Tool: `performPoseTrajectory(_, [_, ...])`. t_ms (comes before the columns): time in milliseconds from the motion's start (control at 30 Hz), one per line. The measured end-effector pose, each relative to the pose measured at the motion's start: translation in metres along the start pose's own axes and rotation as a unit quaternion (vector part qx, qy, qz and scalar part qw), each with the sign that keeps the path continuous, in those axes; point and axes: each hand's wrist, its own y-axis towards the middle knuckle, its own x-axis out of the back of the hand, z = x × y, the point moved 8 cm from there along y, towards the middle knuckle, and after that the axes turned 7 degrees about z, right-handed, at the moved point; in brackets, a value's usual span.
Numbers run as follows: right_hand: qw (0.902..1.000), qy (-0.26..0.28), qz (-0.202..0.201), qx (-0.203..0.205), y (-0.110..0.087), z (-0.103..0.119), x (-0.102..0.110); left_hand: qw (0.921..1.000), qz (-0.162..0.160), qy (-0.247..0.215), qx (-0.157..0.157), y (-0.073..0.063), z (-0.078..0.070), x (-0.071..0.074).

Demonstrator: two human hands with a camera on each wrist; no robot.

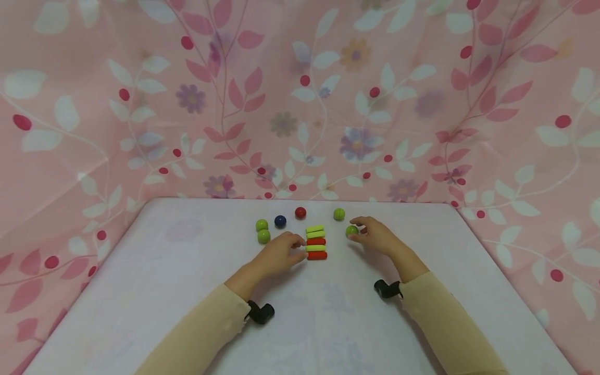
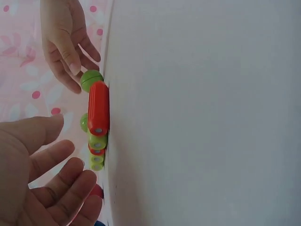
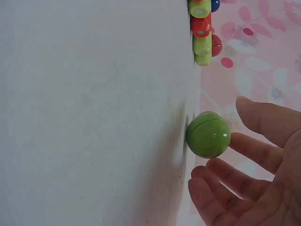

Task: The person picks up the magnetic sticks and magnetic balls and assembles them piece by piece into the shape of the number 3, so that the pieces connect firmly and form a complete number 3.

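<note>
Several short ridged rods lie side by side in a row on the table, such as a front red rod (image 1: pixel 316 255) and a yellow-green rod (image 1: pixel 315 248) behind it. My left hand (image 1: pixel 279 253) is at the row's left end, fingers loosely spread and holding nothing. The nearest red rod (image 2: pixel 98 108) shows just past those fingers in the left wrist view. To the right, my right hand (image 1: pixel 377 237) is around a green ball (image 3: pixel 208 135) with a seam line. Its fingers are relaxed, and the thumb stands apart from the ball.
Two green balls, the nearer green ball (image 1: pixel 264 236) in front, sit left of the row. A dark blue ball (image 1: pixel 280 221), a red ball (image 1: pixel 300 212) and another green ball (image 1: pixel 339 214) are farther back. Pink floral cloth (image 1: pixel 290 104) rises behind the white table (image 1: pixel 187 291).
</note>
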Motion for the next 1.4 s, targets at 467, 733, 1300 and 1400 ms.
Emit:
performPoseTrajectory(467, [0.9978,0.062,0.006,-0.024,0.005,-0.002,-0.003,0.9998,-0.006,-0.017,-0.011,0.008,-0.015,-0.011])
performPoseTrajectory(733, [0.9973,0.069,0.003,-0.026,0.011,-0.007,-0.003,1.0000,-0.006,-0.005,0.002,0.013,-0.016,-0.015])
performPoseTrajectory(1300, [0.9967,0.075,0.004,-0.033,0.012,-0.010,-0.005,0.9996,-0.002,-0.001,0.027,0.018,-0.014,-0.019])
performPoseTrajectory(1400, [0.9968,0.073,0.005,-0.032,0.012,-0.011,-0.005,0.9996,-0.003,0.002,0.028,0.018,-0.015,-0.019])
